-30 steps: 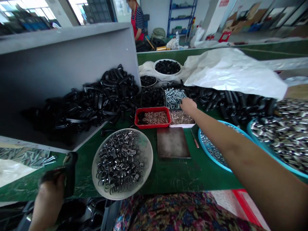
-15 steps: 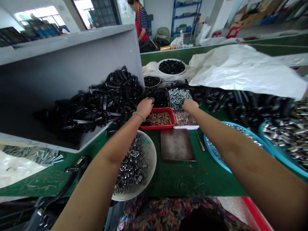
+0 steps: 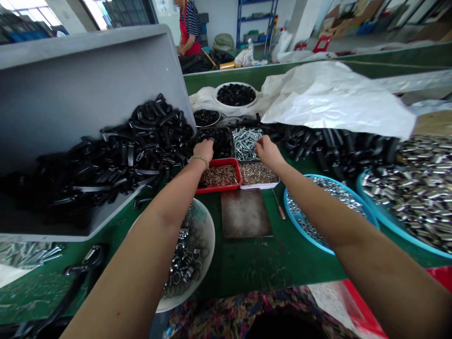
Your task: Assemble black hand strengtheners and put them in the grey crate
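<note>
Both my arms stretch far over the green table. My left hand (image 3: 204, 149), with a bead bracelet at the wrist, reaches into a dark tray of small black parts (image 3: 221, 141), fingers curled down onto them. My right hand (image 3: 267, 151) hovers at the edge of a tray of silver bolts (image 3: 244, 142), fingers pinched together; what they hold is too small to see. Just below the hands sit a red tray of brownish pins (image 3: 219, 175) and a white tray of small metal bits (image 3: 257, 173).
A tipped grey bin (image 3: 70, 94) spills black handles at left. A white bowl of metal rings (image 3: 190, 256), a metal plate (image 3: 245, 214), a small screwdriver (image 3: 278, 205) and blue baskets of metal parts (image 3: 399, 193) lie nearer. A white sack (image 3: 335, 101) and another person (image 3: 189, 26) are behind.
My left hand left the black handle at the table's near edge and reached out to the tray of black parts. My right hand stayed by the bolt tray, shifting slightly.
</note>
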The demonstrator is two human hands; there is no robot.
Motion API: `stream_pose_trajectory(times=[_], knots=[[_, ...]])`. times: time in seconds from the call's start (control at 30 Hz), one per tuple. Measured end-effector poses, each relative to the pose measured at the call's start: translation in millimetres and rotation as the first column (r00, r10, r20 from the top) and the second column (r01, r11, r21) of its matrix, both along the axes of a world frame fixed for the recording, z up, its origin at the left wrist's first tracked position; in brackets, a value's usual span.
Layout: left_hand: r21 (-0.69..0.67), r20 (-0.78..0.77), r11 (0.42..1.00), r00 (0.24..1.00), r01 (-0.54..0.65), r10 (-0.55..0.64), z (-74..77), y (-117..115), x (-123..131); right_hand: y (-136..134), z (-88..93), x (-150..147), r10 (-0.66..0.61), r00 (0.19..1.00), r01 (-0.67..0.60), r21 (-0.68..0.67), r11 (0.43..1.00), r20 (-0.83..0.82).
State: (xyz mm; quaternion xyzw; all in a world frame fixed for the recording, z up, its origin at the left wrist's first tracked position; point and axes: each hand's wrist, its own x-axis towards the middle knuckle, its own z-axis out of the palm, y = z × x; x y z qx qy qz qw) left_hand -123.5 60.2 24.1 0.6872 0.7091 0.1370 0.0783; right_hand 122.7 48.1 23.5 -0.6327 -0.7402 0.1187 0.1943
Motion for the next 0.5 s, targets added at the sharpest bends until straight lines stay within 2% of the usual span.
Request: stream_pose_trajectory(times=[0.03, 0.07, 0.1, 0.13, 0.17, 0.2, 0.23, 0.27, 0.3, 0.37, 0.43, 0.5], knots=[[0.033, 0.120, 0.999, 0.993, 0.009, -0.013, 1.4, -8, 3, -16, 4.1, 3, 0.040, 0.994, -0.035, 0.045, 0.998, -0.104], [0.058, 0.307, 0.998, 0.951, 0.012, -0.030, 2.4, -19, 7, -35, 7.4, 5, 0.085, 0.973, -0.065, 0.097, 0.993, -0.216], [0.060, 0.537, 0.998, 0.842, 0.020, -0.049, 2.7, -35, 12, -57, 9.6, 6, 0.132, 0.936, -0.088, 0.148, 0.985, -0.325], [0.035, 0.757, 0.999, 0.651, 0.040, -0.053, 2.6, -55, 18, -79, 10.5, 5, 0.175, 0.894, -0.106, 0.186, 0.977, -0.412], [-0.014, 0.913, 0.997, 0.408, 0.075, -0.018, 1.8, -78, 25, -101, 10.1, 3, 0.212, 0.853, -0.129, 0.202, 0.971, -0.478], [-0.078, 0.981, 0.985, 0.186, 0.152, 0.049, 0.7, -103, 32, -123, 8.4, 0, 0.248, 0.812, -0.157, 0.211, 0.965, -0.528], [-0.129, 0.992, 0.969, 0.023, 0.212, 0.128, -0.9, -129, 38, -142, 5.5, -5, 0.278, 0.780, -0.185, 0.217, 0.958, -0.561], [-0.169, 0.976, 0.955, -0.095, 0.244, 0.197, -2.8, -153, 45, -159, 1.7, -9, 0.299, 0.759, -0.203, 0.226, 0.953, -0.578], [-0.194, 0.953, 0.948, -0.179, 0.254, 0.243, -5.0, -175, 50, -173, -2.8, -14, 0.310, 0.754, -0.208, 0.237, 0.949, -0.578], [-0.221, 0.918, 0.950, -0.282, 0.220, 0.279, -10.0, -208, 60, -192, -12.1, -21, 0.306, 0.783, -0.189, 0.262, 0.946, -0.541], [-0.221, 0.906, 0.960, -0.329, 0.172, 0.267, -15.3, -228, 68, -201, -20.6, -24, 0.314, 0.833, -0.177, 0.318, 0.931, -0.456], [-0.196, 0.918, 0.970, -0.320, 0.144, 0.233, -20.8, -240, 75, -205, -28.2, -24, 0.374, 0.869, -0.227, 0.412, 0.883, -0.324]])
